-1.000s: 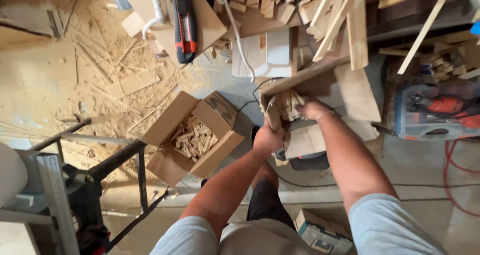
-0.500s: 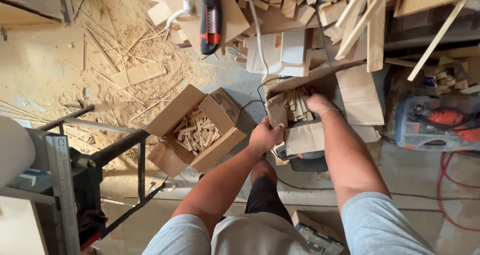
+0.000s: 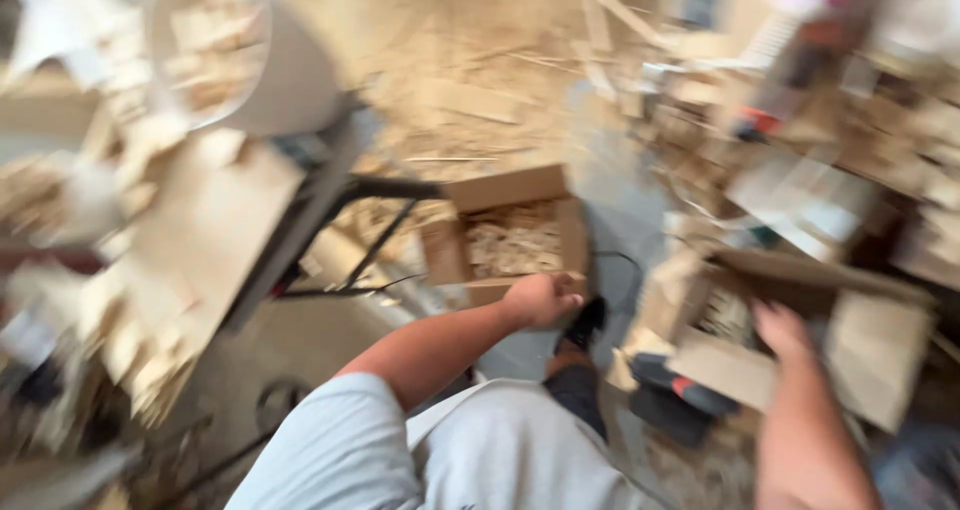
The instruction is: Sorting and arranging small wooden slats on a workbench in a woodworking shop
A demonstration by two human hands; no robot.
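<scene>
The left hand (image 3: 540, 300), curled loosely and holding nothing, hovered at mid-frame beside a square cardboard box (image 3: 512, 232) of pale wood offcuts; the right hand (image 3: 782, 332) reached a blurred carton (image 3: 800, 350), its grip unclear

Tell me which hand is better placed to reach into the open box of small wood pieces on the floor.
Left. The left hand sits at the near edge of the open box; the right hand is off by the other cardboard box. The picture is blurred.
</scene>
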